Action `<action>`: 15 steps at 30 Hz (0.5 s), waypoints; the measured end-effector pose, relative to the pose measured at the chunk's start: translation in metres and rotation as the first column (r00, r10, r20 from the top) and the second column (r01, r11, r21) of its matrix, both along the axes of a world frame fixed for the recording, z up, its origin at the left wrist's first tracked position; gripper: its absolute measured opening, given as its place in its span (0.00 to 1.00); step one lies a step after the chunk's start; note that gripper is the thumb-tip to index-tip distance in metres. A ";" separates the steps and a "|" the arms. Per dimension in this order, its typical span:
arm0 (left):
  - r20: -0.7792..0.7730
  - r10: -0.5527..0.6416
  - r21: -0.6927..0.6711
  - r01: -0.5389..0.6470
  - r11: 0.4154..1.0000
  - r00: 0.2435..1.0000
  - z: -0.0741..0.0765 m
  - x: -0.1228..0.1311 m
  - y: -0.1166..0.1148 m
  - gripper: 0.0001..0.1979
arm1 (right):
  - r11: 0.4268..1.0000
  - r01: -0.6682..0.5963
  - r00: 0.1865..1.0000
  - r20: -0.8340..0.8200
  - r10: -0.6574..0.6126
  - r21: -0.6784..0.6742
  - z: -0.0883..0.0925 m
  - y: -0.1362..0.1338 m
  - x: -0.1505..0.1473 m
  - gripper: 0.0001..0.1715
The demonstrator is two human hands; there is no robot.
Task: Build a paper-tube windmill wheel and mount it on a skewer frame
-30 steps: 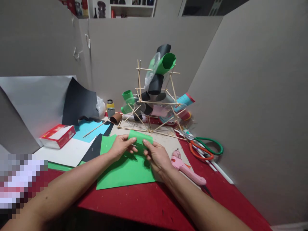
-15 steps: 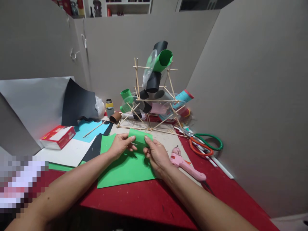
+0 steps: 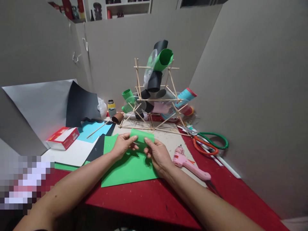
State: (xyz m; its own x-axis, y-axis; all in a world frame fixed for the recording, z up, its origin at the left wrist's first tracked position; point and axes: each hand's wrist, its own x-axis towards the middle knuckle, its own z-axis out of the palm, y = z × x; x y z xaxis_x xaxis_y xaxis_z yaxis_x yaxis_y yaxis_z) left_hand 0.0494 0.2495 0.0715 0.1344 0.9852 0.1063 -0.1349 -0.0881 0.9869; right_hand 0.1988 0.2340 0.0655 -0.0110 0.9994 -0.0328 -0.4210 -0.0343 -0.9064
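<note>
A small curled piece of green paper (image 3: pixel 141 135) is pinched between both hands. My left hand (image 3: pixel 124 144) grips its left end with thumb and fingers. My right hand (image 3: pixel 157 154) holds the right end, thumb lying on top. Below them a larger green sheet (image 3: pixel 130 175) lies flat on the table. Just beyond the hands stands a frame of thin wooden sticks (image 3: pixel 158 100), carrying clear discs with green and black paper tubes (image 3: pixel 166 59) attached. A pink glue gun (image 3: pixel 191 165) rests to the right of my right hand.
Large scissors with green and orange handles (image 3: pixel 211 144) lie at the right by the grey partition (image 3: pixel 260 96). On the left are a red-and-white box (image 3: pixel 64 138), blue paper (image 3: pixel 93 130) and a curved black sheet (image 3: pixel 80 104). A brown paper tube (image 3: pixel 117 117) sits beside the frame.
The view has shifted slightly, so the scene sits a little further right. Both hands keep the same grip on the green paper piece.
</note>
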 end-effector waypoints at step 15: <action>-0.023 -0.042 -0.001 0.042 0.999 0.999 -0.001 0.001 -0.001 0.19 | 0.999 -0.008 0.996 0.085 0.006 0.031 -0.002 0.000 0.002 0.17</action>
State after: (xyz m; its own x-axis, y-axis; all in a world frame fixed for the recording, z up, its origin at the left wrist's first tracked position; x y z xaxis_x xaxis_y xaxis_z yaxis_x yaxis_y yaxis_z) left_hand 0.0501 0.2483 0.0709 0.1783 0.9787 0.1022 -0.1153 -0.0823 0.9899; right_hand 0.2003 0.2343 0.0633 -0.0166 0.9999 -0.0031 -0.3419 -0.0085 -0.9397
